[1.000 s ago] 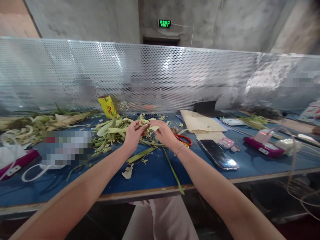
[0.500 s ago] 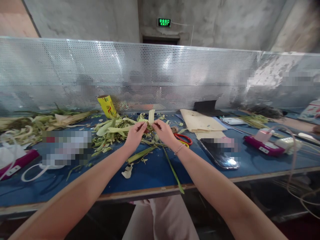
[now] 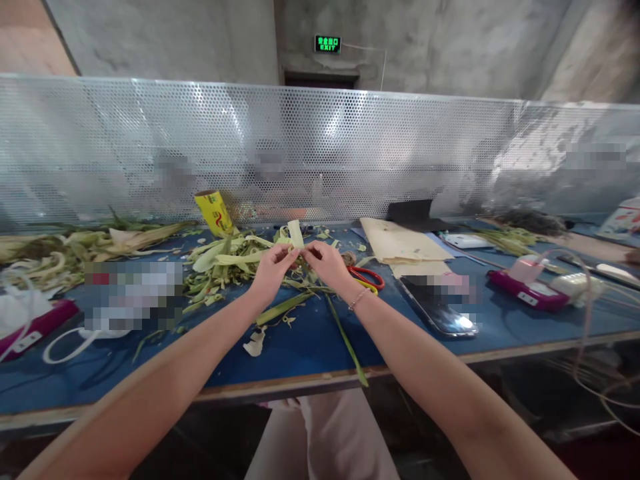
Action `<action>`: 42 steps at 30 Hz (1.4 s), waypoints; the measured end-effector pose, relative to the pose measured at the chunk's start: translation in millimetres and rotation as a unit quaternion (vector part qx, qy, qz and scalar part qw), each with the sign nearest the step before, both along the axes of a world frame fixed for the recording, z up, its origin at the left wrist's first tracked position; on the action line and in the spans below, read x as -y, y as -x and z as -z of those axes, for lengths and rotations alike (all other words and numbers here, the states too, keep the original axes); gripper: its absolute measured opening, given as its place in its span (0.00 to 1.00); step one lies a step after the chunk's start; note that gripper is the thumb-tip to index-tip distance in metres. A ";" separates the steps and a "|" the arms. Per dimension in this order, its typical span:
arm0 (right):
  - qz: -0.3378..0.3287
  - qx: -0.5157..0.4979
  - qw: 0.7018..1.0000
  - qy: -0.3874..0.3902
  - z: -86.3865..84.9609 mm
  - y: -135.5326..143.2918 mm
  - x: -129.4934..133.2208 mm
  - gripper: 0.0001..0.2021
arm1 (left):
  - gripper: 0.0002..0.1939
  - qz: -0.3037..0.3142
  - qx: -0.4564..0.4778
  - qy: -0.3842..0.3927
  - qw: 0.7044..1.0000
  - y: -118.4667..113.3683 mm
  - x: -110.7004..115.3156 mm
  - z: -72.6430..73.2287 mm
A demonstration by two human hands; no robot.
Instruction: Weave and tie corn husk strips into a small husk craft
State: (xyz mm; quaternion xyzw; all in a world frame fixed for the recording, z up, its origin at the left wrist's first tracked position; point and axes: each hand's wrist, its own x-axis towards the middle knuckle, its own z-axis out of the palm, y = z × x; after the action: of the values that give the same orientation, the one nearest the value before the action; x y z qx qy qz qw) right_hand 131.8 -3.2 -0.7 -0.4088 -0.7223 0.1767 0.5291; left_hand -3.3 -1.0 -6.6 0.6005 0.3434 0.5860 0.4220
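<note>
A pale green strip of corn husk (image 3: 295, 233) stands up between my two hands above the table. My left hand (image 3: 273, 270) is closed, thumb and fingers pinching the strip's lower end. Right against it, my right hand (image 3: 327, 265) also pinches the strip near its base; the fingertips almost meet. A heap of torn green husk strips (image 3: 225, 260) lies beside and behind my left hand. Close to my right wrist are scissors with red handles (image 3: 370, 277), partly hidden by it. The exact fold of the strip between the fingers is too small to make out.
On the blue table (image 3: 300, 360) lie a phone (image 3: 440, 313), brown paper sheets (image 3: 395, 243) and purple power strips (image 3: 525, 293) with cables. A yellow tube (image 3: 214, 212) stands behind the heap. A perforated metal screen (image 3: 320, 153) closes off the back.
The upright end of the husk strip has shifted left and now leans slightly left. My hands have drawn closer together at its base.
</note>
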 end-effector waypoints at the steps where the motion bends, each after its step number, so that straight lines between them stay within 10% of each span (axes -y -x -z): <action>1: 0.004 -0.004 1.000 0.002 0.5 0.3 -0.1 0.08 | 0.14 -0.005 0.000 0.002 1.000 -0.2 -0.3 0.5; 13: -0.029 -0.101 0.994 -0.032 7.6 4.1 -5.8 0.18 | 0.09 -0.017 0.042 0.043 0.998 -3.6 3.7 -3.7; 27: -0.170 0.039 0.978 -0.112 2.8 1.0 8.0 0.16 | 0.06 0.007 -0.026 -0.002 1.000 2.5 2.5 1.2; 42: -0.115 -0.044 0.992 -0.004 -0.4 -0.1 1.7 0.08 | 0.09 0.040 0.042 0.064 0.996 -2.8 5.4 -3.0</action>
State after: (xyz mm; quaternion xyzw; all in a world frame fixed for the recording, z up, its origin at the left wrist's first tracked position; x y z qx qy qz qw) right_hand 131.9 -5.0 -0.3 -0.3130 -0.7411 0.2514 0.5381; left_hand -0.5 -6.4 -3.6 0.5606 0.3378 0.5702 0.4965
